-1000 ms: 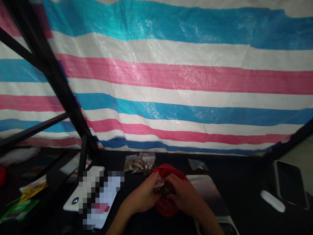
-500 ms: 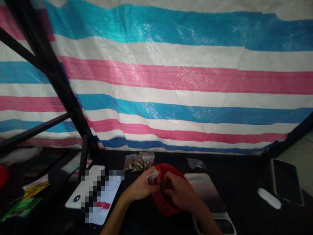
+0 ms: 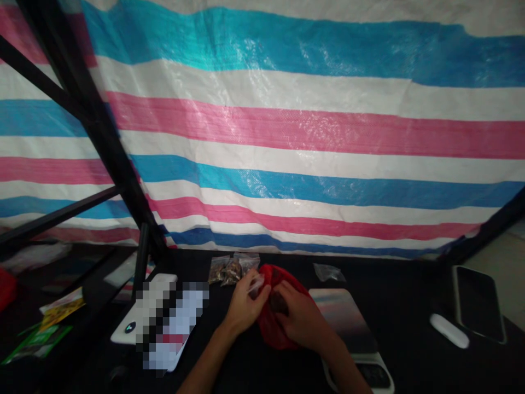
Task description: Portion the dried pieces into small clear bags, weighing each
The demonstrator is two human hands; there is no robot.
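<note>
A red plastic bag (image 3: 274, 328) stands with its mouth toward me on the black table. My left hand (image 3: 245, 303) is closed at its left rim, pinching a small clear plastic bag (image 3: 257, 284). My right hand (image 3: 301, 316) reaches into the mouth with curled fingers; dark brown contents show by the fingertips, but what they grip is hidden. Behind my left hand lie several small zip bags (image 3: 230, 272) with brown pieces inside. To the right of the red bag, partly under my right forearm, is a kitchen scale (image 3: 348, 317) with a shiny plate.
An unfilled clear bag (image 3: 329, 272) lies behind the scale. Two phone-like devices, one a white phone (image 3: 143, 309), lie at left. A white oblong object (image 3: 449, 330) and a dark-screened phone (image 3: 479, 303) lie at right. Black frame bars (image 3: 123, 180) and a striped sheet (image 3: 307, 131) enclose the table.
My left hand has turned more upright and lifted the red bag's rim slightly. The bag's mouth has narrowed and its bottom has drawn up. My right hand stays at the mouth.
</note>
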